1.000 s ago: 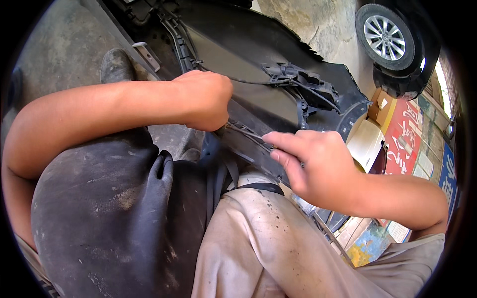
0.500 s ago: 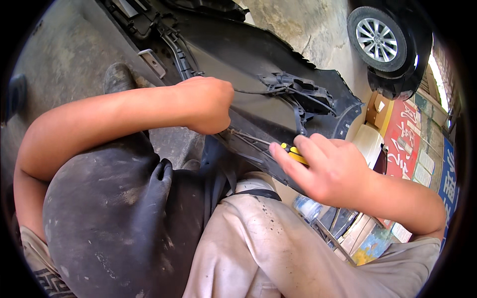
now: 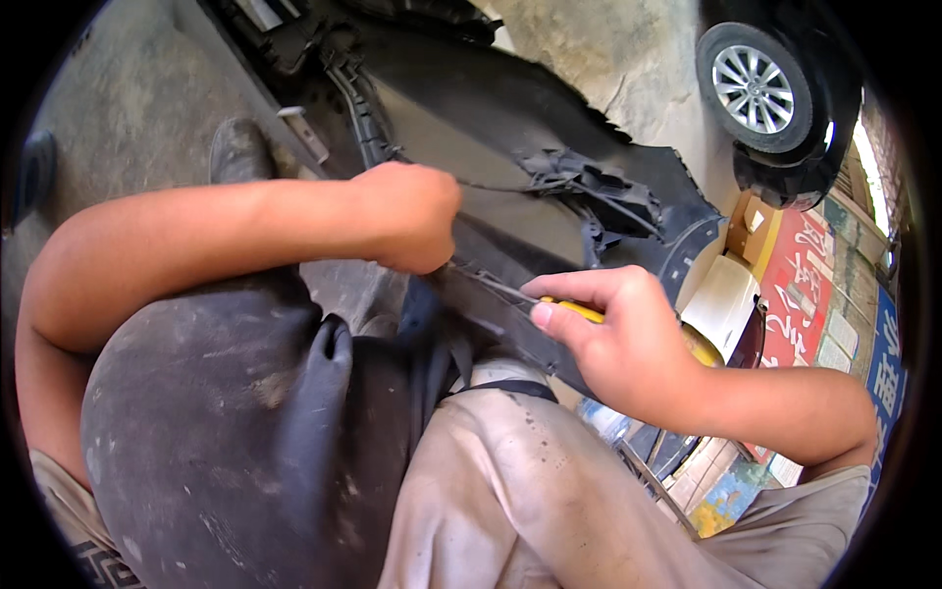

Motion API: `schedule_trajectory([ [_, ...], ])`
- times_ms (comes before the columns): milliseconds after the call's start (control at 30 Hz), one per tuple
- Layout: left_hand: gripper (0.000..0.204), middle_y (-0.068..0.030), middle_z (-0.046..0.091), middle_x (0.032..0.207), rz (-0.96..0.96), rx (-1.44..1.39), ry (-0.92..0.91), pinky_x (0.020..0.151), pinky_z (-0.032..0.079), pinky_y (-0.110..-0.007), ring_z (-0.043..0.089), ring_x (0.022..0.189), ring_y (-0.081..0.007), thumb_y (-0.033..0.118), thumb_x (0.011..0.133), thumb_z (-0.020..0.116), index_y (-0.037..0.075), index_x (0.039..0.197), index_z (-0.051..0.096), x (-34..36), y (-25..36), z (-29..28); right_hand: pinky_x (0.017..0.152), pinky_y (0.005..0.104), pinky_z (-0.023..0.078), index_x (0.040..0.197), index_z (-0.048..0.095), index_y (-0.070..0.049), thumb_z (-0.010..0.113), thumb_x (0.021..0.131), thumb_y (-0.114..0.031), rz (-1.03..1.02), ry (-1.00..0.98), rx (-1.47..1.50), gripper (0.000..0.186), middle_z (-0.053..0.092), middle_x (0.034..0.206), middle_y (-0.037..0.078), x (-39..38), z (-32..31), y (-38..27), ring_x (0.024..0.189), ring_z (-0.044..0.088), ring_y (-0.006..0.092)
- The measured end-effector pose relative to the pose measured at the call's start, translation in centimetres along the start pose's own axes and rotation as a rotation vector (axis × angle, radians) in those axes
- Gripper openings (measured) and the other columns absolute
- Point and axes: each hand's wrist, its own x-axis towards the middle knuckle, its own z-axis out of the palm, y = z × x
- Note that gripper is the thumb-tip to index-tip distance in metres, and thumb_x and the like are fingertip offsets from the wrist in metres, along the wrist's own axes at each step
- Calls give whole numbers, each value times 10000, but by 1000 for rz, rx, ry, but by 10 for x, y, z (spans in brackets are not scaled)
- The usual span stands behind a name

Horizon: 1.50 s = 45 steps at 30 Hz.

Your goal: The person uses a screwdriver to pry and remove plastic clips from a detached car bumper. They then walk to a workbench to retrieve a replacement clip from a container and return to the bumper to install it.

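The right hand (image 3: 638,339) has shifted its grip; the yellow-handled tool (image 3: 575,310), which showed above the forefinger a moment ago, now sits pinched between forefinger and thumb, seemingly for finer steering; its thin shaft slants along the near edge of the black bumper (image 3: 471,88) toward the left hand (image 3: 417,216); that one is clenched there, though from here I cannot tell around what.
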Motion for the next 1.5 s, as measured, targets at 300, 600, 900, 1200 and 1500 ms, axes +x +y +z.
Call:
schedule_trajectory([
  [300,305,-224,754,908,74,25,144,836,595,-474,742,938,-385,270,759,673,9,874,781,5,13,2,737,399,581,1144,746,-42,678,933,-228,-308,82,-382,290,735,880,220,-29,-28,8,696,698,340],
  [600,272,-261,745,865,201,37,287,731,601,-507,748,841,-425,187,755,623,-40,815,761,-17,19,-2,519,359,505,1216,630,36,645,870,-255,-1056,19,-1134,452,630,782,105,-25,-37,15,646,646,240],
  [900,249,-269,729,807,326,56,337,669,595,-515,737,775,-428,192,752,651,-40,750,740,41,-18,44,646,463,537,1053,764,-3,650,907,-127,-310,62,-72,223,693,697,176,-11,8,11,693,698,316],
  [1200,394,-245,747,1103,183,39,199,896,573,-470,713,1091,-385,191,738,789,-51,1047,754,9,20,5,500,341,456,1191,706,-55,669,938,-169,-339,99,-259,280,642,774,59,-33,-31,2,546,547,168],
  [1500,288,-269,748,951,233,16,302,795,595,-508,736,940,-435,190,783,618,-41,884,758,11,8,19,531,400,491,1203,688,-72,607,886,-232,-891,-4,-1148,365,646,805,69,-25,-34,0,637,659,249],
])
